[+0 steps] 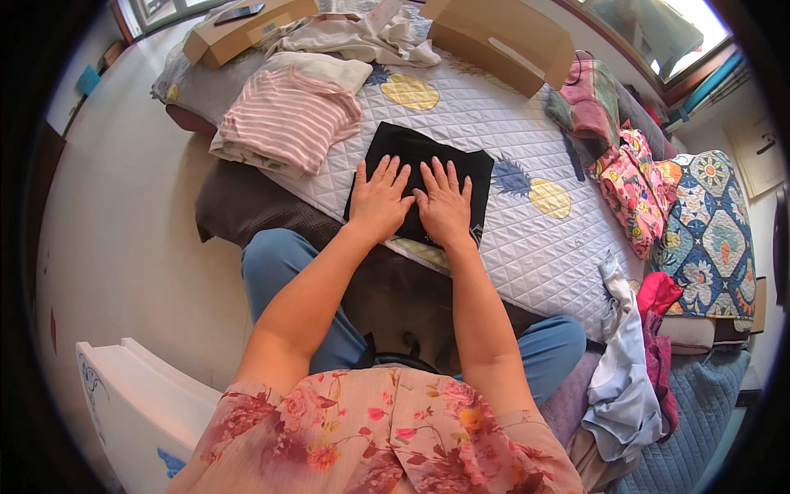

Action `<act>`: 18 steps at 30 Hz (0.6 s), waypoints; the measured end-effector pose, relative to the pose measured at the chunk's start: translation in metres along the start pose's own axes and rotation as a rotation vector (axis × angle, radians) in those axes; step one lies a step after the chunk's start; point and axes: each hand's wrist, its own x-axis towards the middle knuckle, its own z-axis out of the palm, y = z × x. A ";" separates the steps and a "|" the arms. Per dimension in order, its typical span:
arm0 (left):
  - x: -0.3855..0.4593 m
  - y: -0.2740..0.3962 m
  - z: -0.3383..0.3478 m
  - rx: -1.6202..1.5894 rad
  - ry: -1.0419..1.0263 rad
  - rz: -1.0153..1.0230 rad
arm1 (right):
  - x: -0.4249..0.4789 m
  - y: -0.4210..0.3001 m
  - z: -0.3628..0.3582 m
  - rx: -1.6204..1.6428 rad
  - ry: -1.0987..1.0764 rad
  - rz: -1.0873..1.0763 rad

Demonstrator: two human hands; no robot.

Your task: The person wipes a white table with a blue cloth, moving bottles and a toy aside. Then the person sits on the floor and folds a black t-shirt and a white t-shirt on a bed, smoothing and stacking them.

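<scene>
A folded black garment lies flat on the white quilted bed cover, close to the edge in front of me. My left hand presses palm down on its left half, fingers spread. Beside it, my right hand rests the same way on the right half, and the two thumbs nearly meet. Neither hand grips the cloth. A small pale print shows at the garment's lower right corner. To the left sits a stack of folded clothes, topped by a pink and white striped shirt.
Cardboard boxes stand at the far side, one with a phone on it. A crumpled pale cloth lies between them. Rightward are a pink patterned garment, a light blue garment and a patterned quilt. White furniture stands lower left.
</scene>
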 end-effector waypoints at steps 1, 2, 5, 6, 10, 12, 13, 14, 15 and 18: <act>0.001 0.002 -0.003 0.000 -0.033 -0.019 | 0.001 0.004 0.000 -0.014 0.002 0.009; 0.002 0.003 -0.004 0.007 -0.039 -0.022 | 0.002 0.010 -0.001 -0.027 0.004 0.017; 0.000 0.004 -0.005 0.024 -0.065 -0.033 | 0.009 0.026 -0.004 -0.036 -0.001 0.052; -0.001 0.004 -0.006 0.024 -0.074 -0.037 | 0.013 0.033 -0.003 -0.037 -0.005 0.070; 0.001 0.005 -0.007 0.041 -0.098 -0.035 | 0.029 0.061 0.000 -0.037 -0.037 0.134; 0.002 0.005 -0.006 0.050 -0.113 -0.040 | 0.036 0.074 0.004 -0.020 -0.037 0.141; 0.003 0.006 -0.006 0.053 -0.120 -0.036 | 0.039 0.081 0.005 -0.018 -0.040 0.156; 0.004 0.008 -0.006 0.052 -0.121 -0.032 | 0.041 0.087 0.007 -0.014 -0.022 0.160; 0.005 0.008 -0.007 0.052 -0.119 -0.034 | 0.041 0.089 0.007 -0.011 -0.002 0.156; 0.006 0.012 -0.006 0.044 -0.122 -0.030 | 0.032 0.087 0.005 -0.053 0.023 0.159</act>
